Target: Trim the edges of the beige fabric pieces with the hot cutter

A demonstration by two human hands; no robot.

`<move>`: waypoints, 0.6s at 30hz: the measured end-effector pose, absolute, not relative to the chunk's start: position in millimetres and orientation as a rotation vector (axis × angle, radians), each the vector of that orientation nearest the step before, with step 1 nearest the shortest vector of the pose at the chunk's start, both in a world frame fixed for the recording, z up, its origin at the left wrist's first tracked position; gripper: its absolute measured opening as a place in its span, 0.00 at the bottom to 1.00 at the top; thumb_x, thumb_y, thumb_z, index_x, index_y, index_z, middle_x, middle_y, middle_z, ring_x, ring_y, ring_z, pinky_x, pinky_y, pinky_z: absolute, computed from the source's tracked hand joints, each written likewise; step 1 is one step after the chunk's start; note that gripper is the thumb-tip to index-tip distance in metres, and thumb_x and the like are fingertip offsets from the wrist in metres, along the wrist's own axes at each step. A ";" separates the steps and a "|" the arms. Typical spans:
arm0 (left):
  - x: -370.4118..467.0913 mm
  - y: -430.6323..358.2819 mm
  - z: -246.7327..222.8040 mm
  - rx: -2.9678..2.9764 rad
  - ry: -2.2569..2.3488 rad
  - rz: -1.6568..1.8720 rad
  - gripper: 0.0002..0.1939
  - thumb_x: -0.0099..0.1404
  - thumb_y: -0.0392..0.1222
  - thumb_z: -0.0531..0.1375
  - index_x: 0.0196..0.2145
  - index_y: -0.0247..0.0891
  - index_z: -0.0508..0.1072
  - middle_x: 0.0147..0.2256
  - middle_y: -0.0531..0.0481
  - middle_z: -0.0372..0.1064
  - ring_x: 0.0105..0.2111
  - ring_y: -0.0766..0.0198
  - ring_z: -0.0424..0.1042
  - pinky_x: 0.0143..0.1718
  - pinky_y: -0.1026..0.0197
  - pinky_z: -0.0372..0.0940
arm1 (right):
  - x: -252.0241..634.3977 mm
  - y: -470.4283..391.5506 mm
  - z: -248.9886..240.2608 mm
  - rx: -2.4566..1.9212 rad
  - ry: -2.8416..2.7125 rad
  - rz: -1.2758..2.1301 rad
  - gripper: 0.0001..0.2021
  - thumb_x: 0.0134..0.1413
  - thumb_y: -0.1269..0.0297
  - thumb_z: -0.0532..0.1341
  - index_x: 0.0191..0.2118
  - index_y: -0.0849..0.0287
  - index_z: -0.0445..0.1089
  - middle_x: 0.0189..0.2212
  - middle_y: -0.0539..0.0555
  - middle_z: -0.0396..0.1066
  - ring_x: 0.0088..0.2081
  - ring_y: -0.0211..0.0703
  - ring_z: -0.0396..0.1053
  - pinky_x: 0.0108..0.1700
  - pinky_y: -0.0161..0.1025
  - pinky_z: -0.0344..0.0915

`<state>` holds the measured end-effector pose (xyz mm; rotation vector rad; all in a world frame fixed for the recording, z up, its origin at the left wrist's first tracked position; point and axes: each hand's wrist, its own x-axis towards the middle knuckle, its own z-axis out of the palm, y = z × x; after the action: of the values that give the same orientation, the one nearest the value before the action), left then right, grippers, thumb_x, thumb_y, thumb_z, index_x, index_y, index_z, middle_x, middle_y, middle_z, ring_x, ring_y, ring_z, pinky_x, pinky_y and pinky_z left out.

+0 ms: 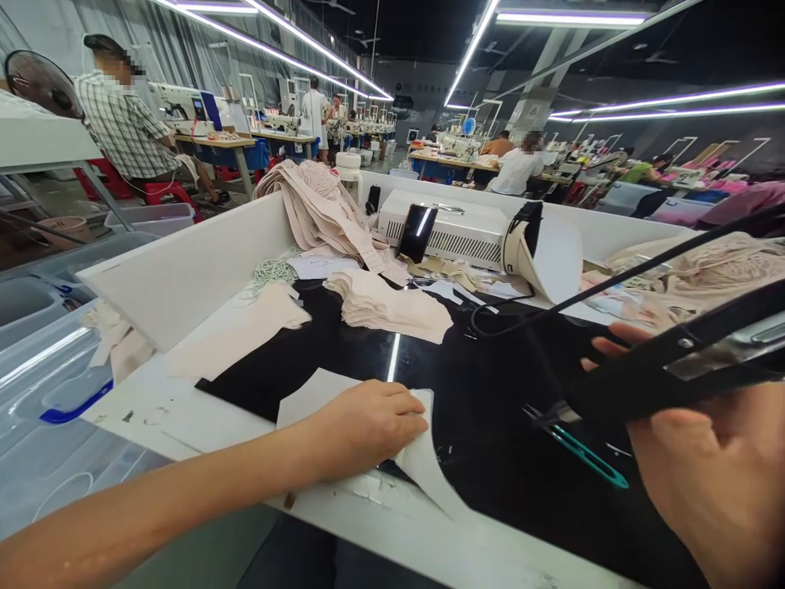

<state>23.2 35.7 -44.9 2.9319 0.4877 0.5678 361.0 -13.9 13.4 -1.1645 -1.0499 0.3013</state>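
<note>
My left hand [368,427] rests with curled fingers on a pale fabric piece [426,466] at the front edge of the black work mat [491,409]. At the right, my right hand [699,442] is wrapped round a black handheld tool [668,360] with a pointed tip and a cord. Below the tool's tip lie teal-handled tweezers [582,458]. Beyond my left hand sits a stack of cut beige pieces [392,307], and another beige pile [245,327] lies to its left.
A phone [417,233] leans on a white vented machine [454,225]. Beige fabric strips [325,209] hang over the white side board [196,270]. Green thread [270,274] lies near them. Plastic bins [55,409] stand at the left. Several people sit or stand at sewing tables behind.
</note>
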 end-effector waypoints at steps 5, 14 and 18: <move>30.2 35.2 -42.0 2.962 0.448 0.613 0.12 0.83 0.25 0.65 0.52 0.40 0.85 0.53 0.42 0.87 0.54 0.53 0.84 0.59 0.54 0.78 | 317.3 11.3 41.5 -1.001 -0.960 0.347 0.30 0.44 0.46 0.88 0.52 0.44 0.83 0.39 0.52 0.84 0.35 0.56 0.81 0.39 0.59 0.82; 40.1 31.8 -51.0 3.050 0.500 0.588 0.10 0.91 0.33 0.62 0.51 0.38 0.83 0.51 0.41 0.85 0.52 0.54 0.84 0.49 0.56 0.75 | 276.9 35.2 28.7 -0.826 -1.073 0.570 0.31 0.53 0.39 0.87 0.53 0.47 0.77 0.36 0.47 0.81 0.33 0.48 0.81 0.33 0.45 0.83; 39.3 25.7 -52.0 3.089 0.528 0.568 0.13 0.93 0.34 0.58 0.52 0.37 0.83 0.52 0.42 0.86 0.53 0.54 0.84 0.49 0.54 0.75 | 261.9 47.1 22.1 -0.761 -1.071 0.597 0.31 0.54 0.39 0.85 0.51 0.47 0.73 0.33 0.43 0.78 0.27 0.43 0.77 0.28 0.40 0.77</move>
<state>39.3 25.7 -52.0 3.0890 0.5280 0.5675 261.9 47.1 22.1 -0.7608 -1.0711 0.5966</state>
